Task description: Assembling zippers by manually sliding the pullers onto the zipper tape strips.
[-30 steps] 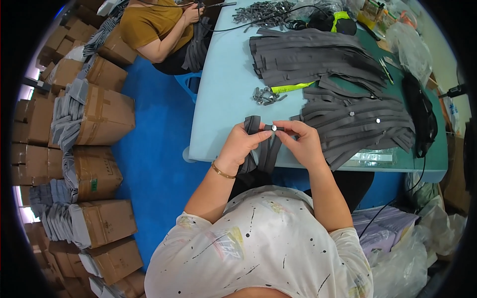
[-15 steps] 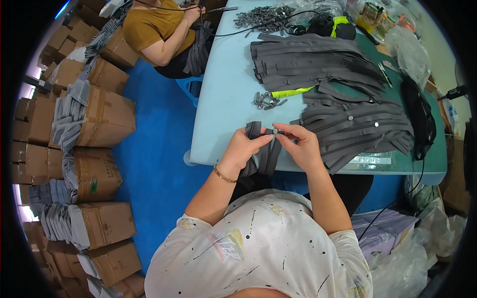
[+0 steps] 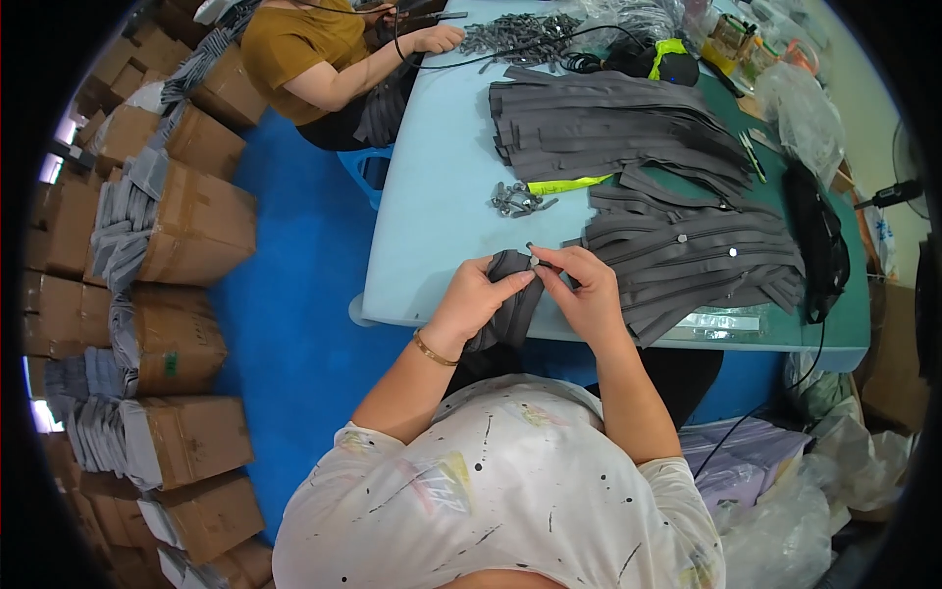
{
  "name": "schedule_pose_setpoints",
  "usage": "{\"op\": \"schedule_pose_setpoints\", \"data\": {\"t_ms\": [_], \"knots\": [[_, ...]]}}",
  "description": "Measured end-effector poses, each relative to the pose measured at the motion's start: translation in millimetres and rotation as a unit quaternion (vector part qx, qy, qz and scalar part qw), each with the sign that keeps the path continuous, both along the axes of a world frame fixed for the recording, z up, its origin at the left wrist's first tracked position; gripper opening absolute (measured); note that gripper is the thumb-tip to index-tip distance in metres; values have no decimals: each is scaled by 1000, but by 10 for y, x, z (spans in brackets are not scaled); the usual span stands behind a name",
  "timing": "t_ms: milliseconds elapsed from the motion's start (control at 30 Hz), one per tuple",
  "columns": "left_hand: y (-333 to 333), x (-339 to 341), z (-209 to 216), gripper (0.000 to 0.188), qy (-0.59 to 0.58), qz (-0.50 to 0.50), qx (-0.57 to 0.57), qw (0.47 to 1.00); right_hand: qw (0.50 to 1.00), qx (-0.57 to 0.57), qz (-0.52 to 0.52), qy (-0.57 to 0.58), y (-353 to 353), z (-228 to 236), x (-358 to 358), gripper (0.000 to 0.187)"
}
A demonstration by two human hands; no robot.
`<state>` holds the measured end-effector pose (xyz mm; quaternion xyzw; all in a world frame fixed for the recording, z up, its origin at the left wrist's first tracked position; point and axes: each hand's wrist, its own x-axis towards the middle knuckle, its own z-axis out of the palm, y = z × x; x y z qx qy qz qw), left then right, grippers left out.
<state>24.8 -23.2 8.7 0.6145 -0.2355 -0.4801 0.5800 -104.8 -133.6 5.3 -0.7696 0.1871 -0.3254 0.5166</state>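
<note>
My left hand (image 3: 473, 299) is closed on a dark grey zipper (image 3: 512, 316), whose tape loops over the fingers and hangs down past the table's near edge. Thumb and forefinger of my right hand (image 3: 592, 293) pinch a small metal zipper slider (image 3: 534, 261) at the upper end of that tape. Both hands' fingertips nearly meet there. Just beyond them on the table lies a small heap of metal sliders (image 3: 518, 200). To the right of my hands spreads a bundle of grey zippers (image 3: 702, 257), with a few shiny sliders showing on it.
Another zipper bundle (image 3: 613, 123) lies farther back, beside a neon yellow strip (image 3: 569, 185). A larger pile of sliders (image 3: 520, 39) is at the far side. A co-worker (image 3: 314, 64) sits at the far left. A black pouch (image 3: 816, 240) lies at the right; cartons (image 3: 196, 226) line the left.
The tape end at my left hand has folded over and lies closer to the fingers. My right fingers have tilted at the slider. The co-worker's hand has reached to the far pile.
</note>
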Motion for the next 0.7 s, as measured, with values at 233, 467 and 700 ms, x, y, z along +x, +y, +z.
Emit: {"op": "schedule_pose_setpoints", "data": {"t_ms": [233,467,700], "knots": [[16,15,-50,21,-16,-1,-10,1000,999,-44,3,-2,-9,-41,27,26],[19,-26,-123,18,-58,-6,-49,997,999,3,-3,43,5,37,3,21],[63,-46,-134,20,-147,-51,-33,987,998,-24,-2,56,-26,86,12,16]]}}
